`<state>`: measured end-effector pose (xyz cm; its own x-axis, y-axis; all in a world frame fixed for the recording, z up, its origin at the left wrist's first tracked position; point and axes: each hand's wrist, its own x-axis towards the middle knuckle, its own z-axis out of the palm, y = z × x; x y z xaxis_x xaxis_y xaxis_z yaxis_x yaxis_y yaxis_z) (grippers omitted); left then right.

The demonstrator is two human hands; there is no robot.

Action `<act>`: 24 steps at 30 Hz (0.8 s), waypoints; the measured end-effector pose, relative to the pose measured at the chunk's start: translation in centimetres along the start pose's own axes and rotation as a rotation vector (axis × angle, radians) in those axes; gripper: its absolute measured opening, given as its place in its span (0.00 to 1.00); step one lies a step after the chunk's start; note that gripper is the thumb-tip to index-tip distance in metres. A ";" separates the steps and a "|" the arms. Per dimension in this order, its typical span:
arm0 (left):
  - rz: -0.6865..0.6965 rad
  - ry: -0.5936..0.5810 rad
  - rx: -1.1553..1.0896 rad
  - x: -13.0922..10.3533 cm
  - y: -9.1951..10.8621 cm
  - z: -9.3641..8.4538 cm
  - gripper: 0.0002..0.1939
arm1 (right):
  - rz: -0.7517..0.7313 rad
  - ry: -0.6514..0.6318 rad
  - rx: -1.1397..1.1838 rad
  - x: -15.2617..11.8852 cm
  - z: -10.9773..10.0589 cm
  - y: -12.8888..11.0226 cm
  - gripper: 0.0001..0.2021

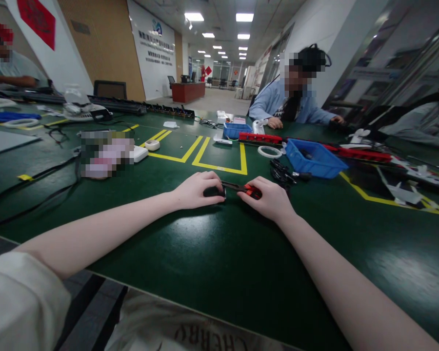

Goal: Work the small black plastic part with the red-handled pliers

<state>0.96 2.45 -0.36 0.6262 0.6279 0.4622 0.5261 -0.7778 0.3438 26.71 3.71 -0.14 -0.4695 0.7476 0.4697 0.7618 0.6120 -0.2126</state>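
My left hand (192,190) is closed around a small black object (212,191) with a pale end, low over the green table (205,253). Its kind cannot be made out because the fingers cover much of it. In my right hand (269,197) is a pair of pliers (234,186) with red and black handles. Its dark metal jaws point left and reach the end of the black object. Whether the jaws grip it cannot be seen. A bundle of black cables (283,171) lies just beyond my right hand.
A blue bin (314,163) with dark items stands right of the cables, near a white ring (269,152). Red strips (259,138) run behind. Left are a blurred pinkish item (106,156), a white box (139,154) and black straps (32,202). A person (296,105) sits across.
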 end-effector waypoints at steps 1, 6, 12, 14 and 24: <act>-0.001 -0.010 0.010 0.0 0.0 0.0 0.10 | -0.002 -0.006 0.001 0.0 0.0 0.0 0.14; -0.008 -0.037 -0.082 0.0 -0.4 0.0 0.09 | -0.003 -0.028 0.000 0.0 -0.1 -0.2 0.14; -0.026 -0.037 -0.140 0.2 -0.4 -0.1 0.07 | -0.022 -0.037 -0.005 0.0 -0.2 -0.2 0.14; -0.044 -0.035 -0.153 0.2 -0.5 -0.1 0.07 | -0.033 -0.040 -0.005 0.0 -0.2 -0.2 0.13; -0.057 -0.008 -0.176 0.2 -0.4 0.0 0.07 | -0.051 -0.073 -0.023 -0.1 -0.2 -0.1 0.14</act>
<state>0.87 2.84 -0.37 0.6032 0.6708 0.4314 0.4528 -0.7333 0.5072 26.75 3.53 0.03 -0.5387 0.7328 0.4157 0.7457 0.6444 -0.1695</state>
